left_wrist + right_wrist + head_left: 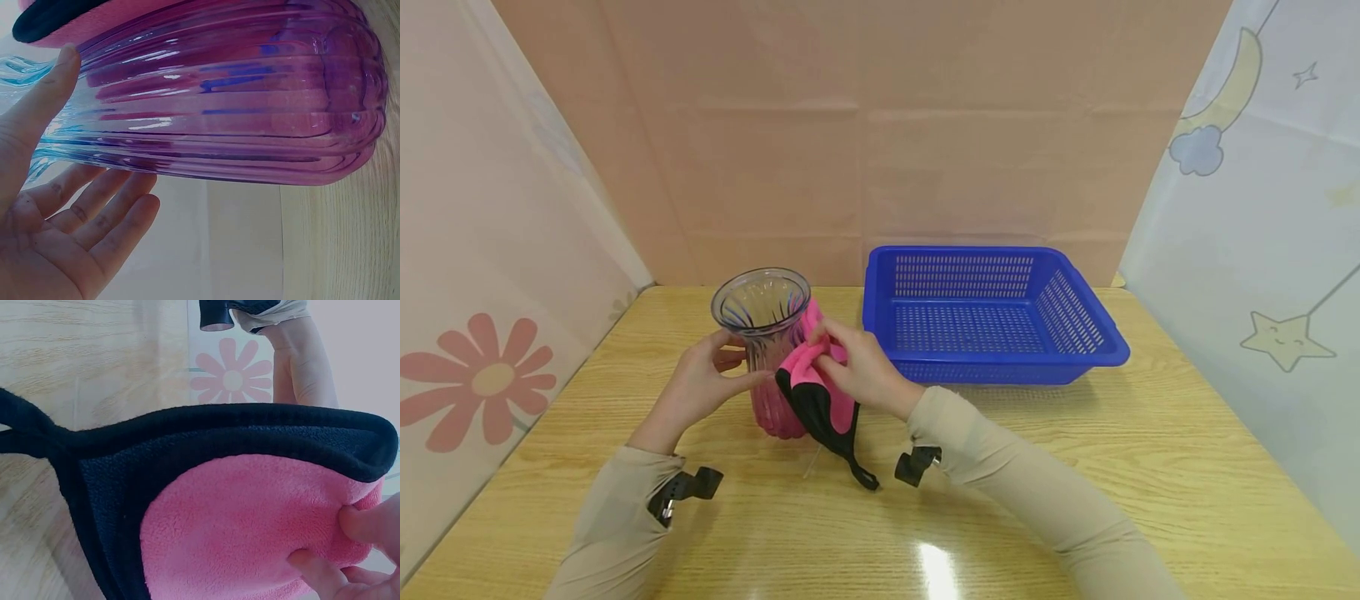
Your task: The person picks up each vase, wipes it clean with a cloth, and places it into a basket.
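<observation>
Creased peach sheeting (pixel 850 125) hangs at the back, between white side panels, one printed with a pink flower (pixel 493 379), the other with a crescent moon (pixel 1232 87) and a smiling star (pixel 1288 340). Under it all runs a wooden table (pixel 760 542) with pale, streaky grain, catching a bright glare near its front edge.

On it stands a ribbed glass vase (pixel 231 106), upright, left of the middle; its clear, bluish neck flares to a round rim and its body deepens to pink towards the scalloped foot. The person's left hand (pixel 703 379) holds it below the neck, thumb on one side, fingers curving round the other. The right hand (pixel 868 371) pinches a soft, fuzzy pink cloth (pixel 231 519), bordered in black and tapering to a dangling loop. That cloth hangs at the vase's right front; I can't tell how much of it touches the glass.

Farther back on the right sits a blue plastic basket (pixel 985 358), rectangular, its walls and floor pierced by rows of slots.
</observation>
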{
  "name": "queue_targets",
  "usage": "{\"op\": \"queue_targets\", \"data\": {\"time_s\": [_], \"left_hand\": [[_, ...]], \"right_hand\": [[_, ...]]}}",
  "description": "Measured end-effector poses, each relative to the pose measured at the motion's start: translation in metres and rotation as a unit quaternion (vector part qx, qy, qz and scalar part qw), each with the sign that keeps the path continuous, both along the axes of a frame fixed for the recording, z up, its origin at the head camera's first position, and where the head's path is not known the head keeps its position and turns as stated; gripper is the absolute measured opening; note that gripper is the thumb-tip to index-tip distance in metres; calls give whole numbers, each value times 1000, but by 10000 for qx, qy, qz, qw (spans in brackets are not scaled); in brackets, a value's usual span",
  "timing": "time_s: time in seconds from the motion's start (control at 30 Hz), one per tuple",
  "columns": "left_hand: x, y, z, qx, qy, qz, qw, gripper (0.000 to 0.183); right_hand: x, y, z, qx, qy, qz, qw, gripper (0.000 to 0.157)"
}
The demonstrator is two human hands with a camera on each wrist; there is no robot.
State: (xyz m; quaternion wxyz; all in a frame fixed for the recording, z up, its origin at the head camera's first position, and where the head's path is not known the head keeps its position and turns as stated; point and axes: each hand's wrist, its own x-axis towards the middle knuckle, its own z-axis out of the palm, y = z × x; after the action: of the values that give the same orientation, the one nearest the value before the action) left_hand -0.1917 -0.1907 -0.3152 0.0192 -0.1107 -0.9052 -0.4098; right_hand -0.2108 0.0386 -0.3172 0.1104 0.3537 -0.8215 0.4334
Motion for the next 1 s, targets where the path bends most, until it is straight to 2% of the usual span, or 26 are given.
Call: {"op": "queue_targets", "data": {"time_s": [0.43, 0.63, 1.0], "left_hand": [[-1, -1, -1, -79, 135, 18, 9999, 58], [-1, -1, -2, -61, 156, 26, 9999, 60], [-1, 0, -1, -43, 129, -25, 9999, 63]], "right_hand": [[0, -3, 10, -162, -141, -79, 9997, 9], [0, -4, 13, -301, -178, -133, 9993, 8], [-1, -3, 16, -1066, -484, 54, 9931, 12]]}}
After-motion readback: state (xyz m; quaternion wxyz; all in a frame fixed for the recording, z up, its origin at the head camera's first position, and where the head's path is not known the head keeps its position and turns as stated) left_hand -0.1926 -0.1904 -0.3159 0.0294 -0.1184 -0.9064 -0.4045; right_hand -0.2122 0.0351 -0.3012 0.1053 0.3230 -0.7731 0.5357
